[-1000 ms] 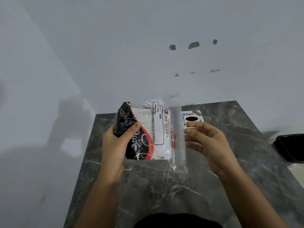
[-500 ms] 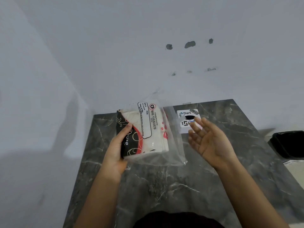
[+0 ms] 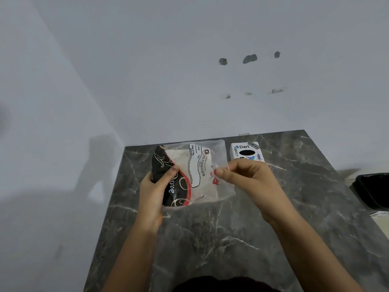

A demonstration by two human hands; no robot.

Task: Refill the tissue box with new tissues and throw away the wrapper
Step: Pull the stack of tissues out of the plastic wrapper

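Note:
A pack of tissues (image 3: 194, 171) in a clear plastic wrapper with black, red and white print is held over the dark marble table (image 3: 221, 239). My left hand (image 3: 156, 188) grips the pack's black left end. My right hand (image 3: 244, 178) pinches the clear wrapper on the pack's right side between thumb and fingers. A white tissue box (image 3: 246, 151) with a dark oval slot and the word "Dart" stands on the table just behind my right hand, partly hidden by it.
A black bin (image 3: 372, 190) sits on the floor past the table's right edge. White walls close in behind and to the left of the table. The table's near half is bare marble.
My right hand, open and apart from the pack half a second ago, has closed onto the wrapper's right side. The pack has tilted back flatter toward the table.

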